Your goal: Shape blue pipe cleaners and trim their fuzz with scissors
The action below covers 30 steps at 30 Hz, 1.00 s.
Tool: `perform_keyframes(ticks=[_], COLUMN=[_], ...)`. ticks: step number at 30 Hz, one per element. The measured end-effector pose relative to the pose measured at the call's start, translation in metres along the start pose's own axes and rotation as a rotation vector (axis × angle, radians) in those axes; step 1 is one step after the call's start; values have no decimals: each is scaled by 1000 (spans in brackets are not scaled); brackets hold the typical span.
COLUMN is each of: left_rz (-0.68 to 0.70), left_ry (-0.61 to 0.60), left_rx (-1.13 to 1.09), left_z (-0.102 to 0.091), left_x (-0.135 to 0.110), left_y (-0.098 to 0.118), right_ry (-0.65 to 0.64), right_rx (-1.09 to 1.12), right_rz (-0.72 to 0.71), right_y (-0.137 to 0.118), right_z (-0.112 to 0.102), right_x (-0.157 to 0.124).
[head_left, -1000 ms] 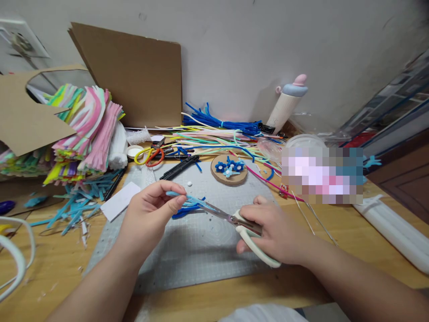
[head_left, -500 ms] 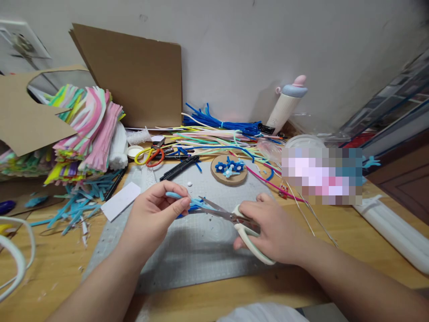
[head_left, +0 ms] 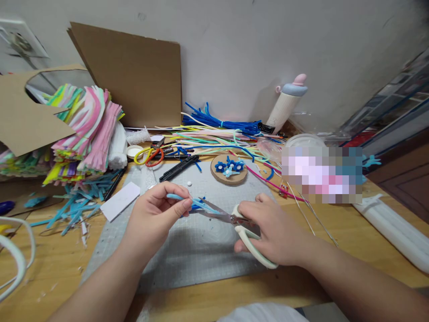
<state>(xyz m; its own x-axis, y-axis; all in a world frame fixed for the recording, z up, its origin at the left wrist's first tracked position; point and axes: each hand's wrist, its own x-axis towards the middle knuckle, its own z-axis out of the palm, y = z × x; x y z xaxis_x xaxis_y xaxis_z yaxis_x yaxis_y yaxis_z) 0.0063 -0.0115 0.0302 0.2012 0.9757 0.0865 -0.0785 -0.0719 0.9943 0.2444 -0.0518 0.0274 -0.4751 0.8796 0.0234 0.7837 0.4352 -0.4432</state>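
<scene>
My left hand [head_left: 164, 208] pinches several light-blue pipe cleaners [head_left: 201, 203] between thumb and fingertips, above the grey cutting mat [head_left: 187, 259]. Some darker blue shows beneath them. In my right hand [head_left: 268, 230] are white-handled scissors [head_left: 231, 218], their blades parted and pointing left. The pipe cleaners lie along and between the blades, close to my left fingertips. Just beyond the hands, a round cardboard disc [head_left: 221, 180] carries small dark-blue and light-blue flowers [head_left: 230, 165] with white centres. My fingers partly hide the held bunch.
Bundles of coloured pipe cleaners [head_left: 97, 125] are stacked at left, with light-blue offcuts [head_left: 75, 210] below. Yellow-and-red scissors [head_left: 149, 156], a black pen-like tool [head_left: 179, 168] and loose pipe cleaners [head_left: 217, 138] lie at the back. A white roll [head_left: 392, 228] sits at right.
The scissor blades have come closer together around the light-blue pipe cleaners. Both hands stay in nearly the same place.
</scene>
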Motion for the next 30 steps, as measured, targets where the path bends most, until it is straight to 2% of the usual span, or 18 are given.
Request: perform_keyframes(ticks=[13,30], left_rz=[24,47], left_ry=[-16,57], left_rx=[-5,-19], left_z=[1,-2], left_x=[-2,1], left_y=[1,1], right_ry=[-23,-9], right_rx=[19,51], right_rz=[7,-12], right_y=[1,0], right_z=[2,1], right_x=[-2,-2])
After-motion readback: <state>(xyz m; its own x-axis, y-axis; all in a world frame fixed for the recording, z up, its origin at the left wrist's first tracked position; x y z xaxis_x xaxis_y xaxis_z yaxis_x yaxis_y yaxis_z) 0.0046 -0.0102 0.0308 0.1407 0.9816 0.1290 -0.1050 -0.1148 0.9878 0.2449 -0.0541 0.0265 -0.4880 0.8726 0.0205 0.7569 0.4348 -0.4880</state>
